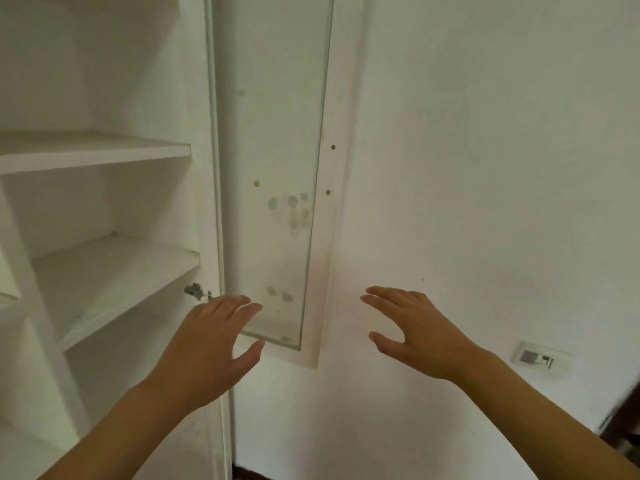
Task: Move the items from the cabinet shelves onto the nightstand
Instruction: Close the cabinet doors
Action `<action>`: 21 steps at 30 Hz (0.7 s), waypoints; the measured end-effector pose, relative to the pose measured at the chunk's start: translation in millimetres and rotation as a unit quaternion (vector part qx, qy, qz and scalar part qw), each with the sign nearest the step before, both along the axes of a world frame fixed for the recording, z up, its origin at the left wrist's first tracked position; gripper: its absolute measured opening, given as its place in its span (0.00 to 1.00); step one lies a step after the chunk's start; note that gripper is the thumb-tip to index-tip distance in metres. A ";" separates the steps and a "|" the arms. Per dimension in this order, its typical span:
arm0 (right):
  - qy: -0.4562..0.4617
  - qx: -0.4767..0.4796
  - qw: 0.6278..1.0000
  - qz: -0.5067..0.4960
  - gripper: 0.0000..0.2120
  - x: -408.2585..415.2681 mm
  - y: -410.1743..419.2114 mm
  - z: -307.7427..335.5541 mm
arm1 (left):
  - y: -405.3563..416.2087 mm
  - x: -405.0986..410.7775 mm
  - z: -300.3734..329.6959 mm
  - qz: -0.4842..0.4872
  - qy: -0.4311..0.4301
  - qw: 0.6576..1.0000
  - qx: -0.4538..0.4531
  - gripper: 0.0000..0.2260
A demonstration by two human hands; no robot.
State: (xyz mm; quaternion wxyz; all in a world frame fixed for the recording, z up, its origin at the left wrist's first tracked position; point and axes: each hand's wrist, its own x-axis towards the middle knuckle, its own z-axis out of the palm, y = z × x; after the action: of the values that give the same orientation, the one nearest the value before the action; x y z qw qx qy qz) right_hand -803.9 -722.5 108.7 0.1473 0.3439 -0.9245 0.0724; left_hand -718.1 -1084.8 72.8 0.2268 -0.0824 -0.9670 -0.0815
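Head view: empty-palmed left hand (204, 348), right hand (415, 330), bare cabinet shelves (104, 268).

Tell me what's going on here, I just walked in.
A person stands at an open white cabinet with both hands raised and empty. The left hand hovers open near the glass-panelled door, and the right hand is spread open in front of the wall. The visible shelves hold nothing. The nightstand is not in view.

Left hand (204, 348) and right hand (419, 336) bare, forearms unsleeved
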 end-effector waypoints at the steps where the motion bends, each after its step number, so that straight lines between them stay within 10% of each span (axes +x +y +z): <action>1: 0.000 0.001 1.000 0.001 0.30 -8.2 -2.2 2.0 | -1.3 -8.1 -0.3 0.001 -0.003 1.000 -0.001 0.28; 21: 0.063 -0.004 0.987 0.148 0.33 -242.7 -20.9 37.6 | 68.2 -177.5 16.0 0.127 0.039 0.991 -0.016 0.28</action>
State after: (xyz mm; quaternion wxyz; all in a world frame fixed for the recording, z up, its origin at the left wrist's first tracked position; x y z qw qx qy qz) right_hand -1046.6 -743.4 146.3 0.1947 0.4802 -0.8519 0.0756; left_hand -895.6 -1016.6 88.7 0.2717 0.0340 -0.9612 -0.0329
